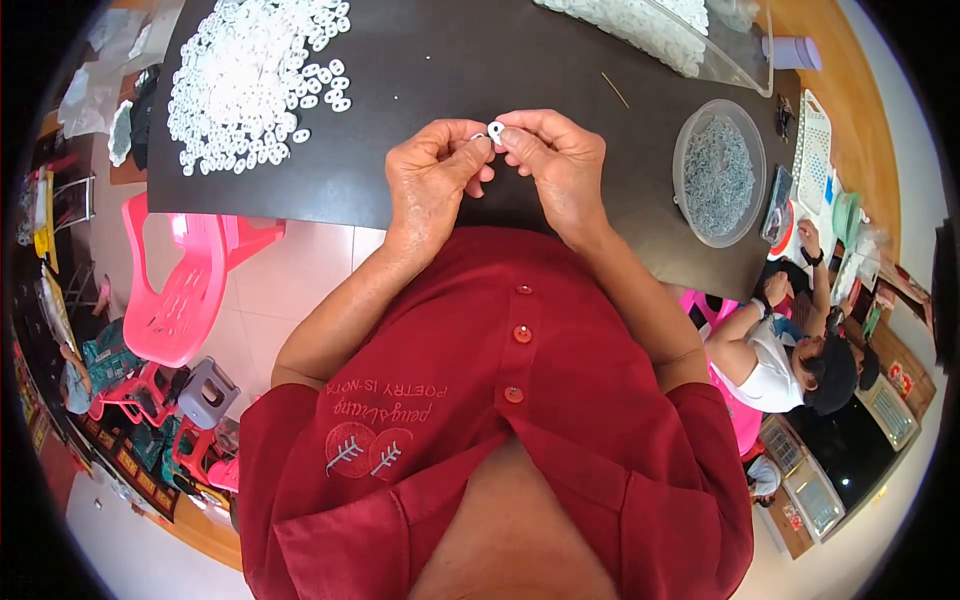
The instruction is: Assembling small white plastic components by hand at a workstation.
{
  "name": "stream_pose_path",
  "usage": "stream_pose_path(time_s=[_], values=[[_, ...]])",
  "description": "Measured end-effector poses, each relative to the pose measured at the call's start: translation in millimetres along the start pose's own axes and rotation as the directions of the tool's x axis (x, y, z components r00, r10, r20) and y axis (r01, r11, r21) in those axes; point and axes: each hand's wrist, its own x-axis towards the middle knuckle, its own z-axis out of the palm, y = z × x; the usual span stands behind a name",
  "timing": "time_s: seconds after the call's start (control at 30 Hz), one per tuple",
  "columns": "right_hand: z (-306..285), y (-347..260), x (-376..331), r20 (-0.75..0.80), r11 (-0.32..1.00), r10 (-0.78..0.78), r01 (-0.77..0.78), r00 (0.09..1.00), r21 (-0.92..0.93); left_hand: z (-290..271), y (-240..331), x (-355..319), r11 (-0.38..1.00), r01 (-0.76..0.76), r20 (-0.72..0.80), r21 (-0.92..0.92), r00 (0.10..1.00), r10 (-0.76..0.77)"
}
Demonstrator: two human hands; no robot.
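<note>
My left hand (437, 165) and my right hand (557, 160) meet above the near edge of the dark table, both with fingers closed in a pinch. Between the right thumb and forefinger shows a small white plastic piece (496, 129) with a dark hole. A bit of white also peeks out at the left fingertips; whether it belongs to the same piece is hidden. Left of my hands lies a big heap of white oval pieces with holes (240, 75). On the right, a round clear bowl (681, 185) contains many small, thin metal parts, too fine to name.
A clear bin (735, 72) of white pieces stands at the far right, near a thin brass-coloured stick (615, 90). Beyond the bowl lies a phone (777, 205). A pink chair (180, 290) stands at the left. Another person in white (765, 370) sits at the right.
</note>
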Motion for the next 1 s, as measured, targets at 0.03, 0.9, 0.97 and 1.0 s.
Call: stream_pose_path(time_s=[0.03, 0.9, 0.97, 1.0], values=[[1.3, 0.0, -0.7, -0.013, 0.999, -0.039, 0.038, 0.999, -0.023, -0.3, -0.7, 0.1, 1.0, 0.0, 0.001, 0.0, 1.0, 0.0], [0.4, 9.0, -1.6, 0.074, 0.844, -0.368, 0.366, 0.927, -0.391, -3.3, -6.3, 4.7, 1.0, 0.016, 0.053, -0.013, 0.998, -0.015], [1.7, 4.8, -2.5, 0.077, 0.871, -0.318, 0.323, 0.945, -0.371, -2.3, -6.0, 4.4, 0.999, 0.011, 0.04, -0.032, 0.999, -0.01], [4.2, 2.2, -3.8, 0.033, 0.936, -0.222, 0.222, 0.975, -0.272, -1.9, -6.7, 4.7, 0.998, 0.01, 0.027, -0.055, 1.0, -0.008]])
